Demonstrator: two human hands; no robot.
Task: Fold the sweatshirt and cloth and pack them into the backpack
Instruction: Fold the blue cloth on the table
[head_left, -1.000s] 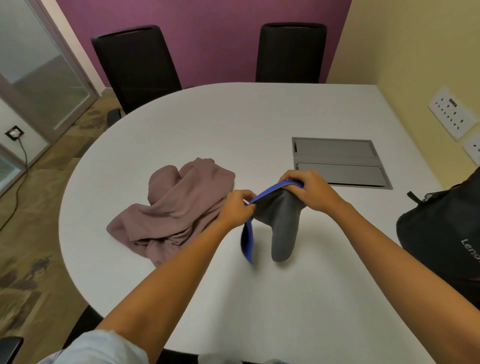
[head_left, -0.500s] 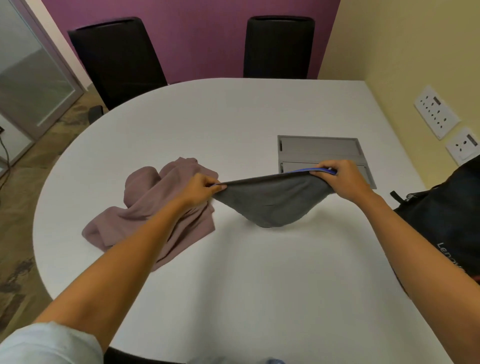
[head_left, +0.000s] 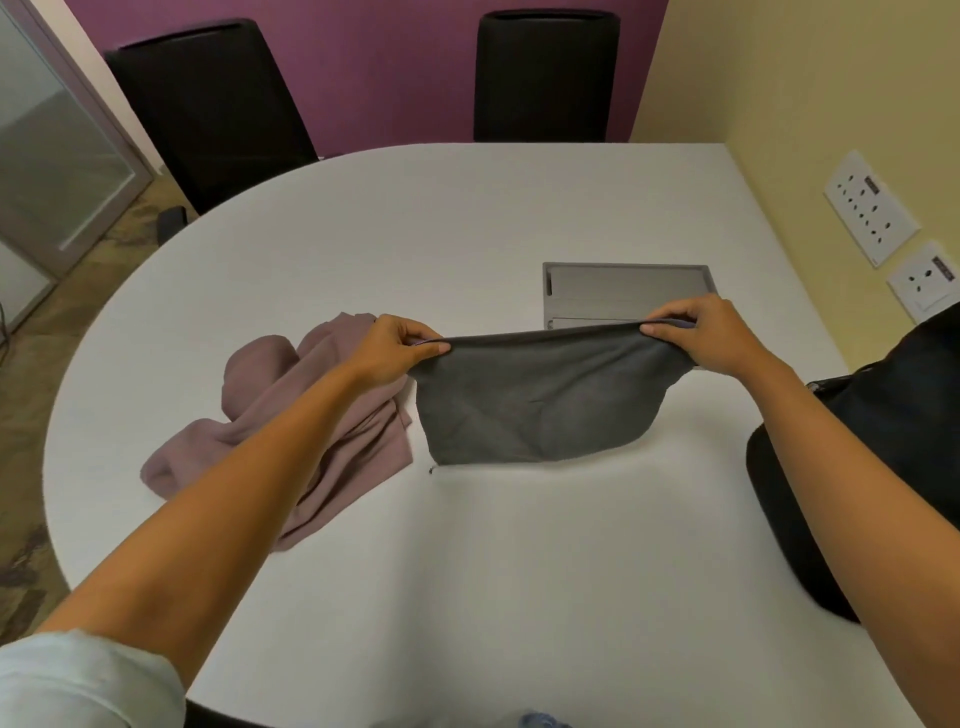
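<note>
Cloth (head_left: 540, 400) now pulled wide & taut btwn my hands, not bunched like a sec ago: left hand (head_left: 397, 351) and right hand (head_left: 698, 335) each pinch a top corner. It hangs over the worktop (head_left: 467, 234) center, so ready to fold; sweatshirt (head_left: 311, 415) lies crumpled at 9 o'clock, backpack (head_left: 893, 441) at 3.

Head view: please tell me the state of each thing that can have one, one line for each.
grey cloth: spread out flat, held up by its top edge, lower edge near the table.
left hand: pinches the cloth's left corner.
right hand: pinches the cloth's right corner.
sweatshirt: crumpled, unfolded, lying on the table.
backpack: on the table's right edge; whether it is open cannot be told.
cable hatch: lid closed.
</note>
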